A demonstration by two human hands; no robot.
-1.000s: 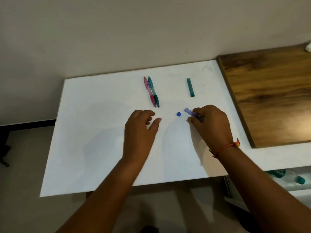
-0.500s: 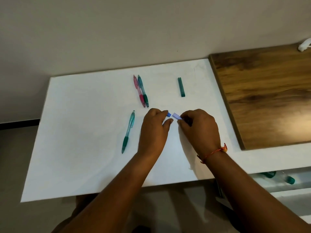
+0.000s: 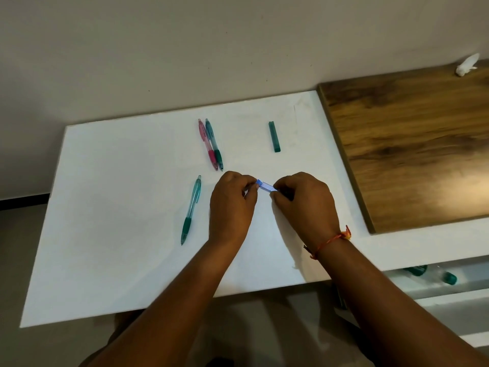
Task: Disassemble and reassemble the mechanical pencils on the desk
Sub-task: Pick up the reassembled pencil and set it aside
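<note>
My left hand (image 3: pixel 232 205) and right hand (image 3: pixel 304 205) each pinch an end of the blue tube (image 3: pixel 266 186), held mid-desk (image 3: pixel 119 247). The teal pencil (image 3: pixel 191 210) to its left and the far pair (image 3: pixel 209 147) look whole, so I judge most of the work remains.

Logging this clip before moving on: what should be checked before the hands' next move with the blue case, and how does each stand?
1. Left hand pinches one end of the blue case: ok.
2. Right hand grips its other end: ok.
3. Blue cap fully seated: cannot tell, fingers cover the joint.
4. Teal pencil lies clear of both hands on the desk: ok.
5. Pink pencil and blue-green pencil lie side by side beyond the hands: ok.
</note>
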